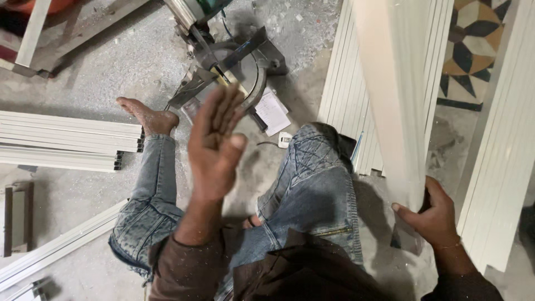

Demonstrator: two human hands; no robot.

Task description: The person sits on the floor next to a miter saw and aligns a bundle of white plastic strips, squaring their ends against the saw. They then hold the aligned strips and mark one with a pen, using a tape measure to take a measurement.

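I sit on a dusty concrete floor in blue jeans, one bare foot (pixel 146 115) stretched out. My left hand (pixel 214 142) is raised in front of me, palm showing, fingers together and slightly blurred, holding nothing. My right hand (pixel 430 214) grips the near end of a long white metal profile (pixel 390 95) that stands up toward the camera on my right. A miter saw (pixel 228 58) sits on the floor just beyond my left hand.
Stacks of white profiles lie at the left (pixel 67 139), behind the held one (pixel 345 89) and at the right edge (pixel 501 150). Papers (pixel 273 111) and a small white object (pixel 285 139) lie by the saw. Patterned tile (pixel 471 44) shows top right.
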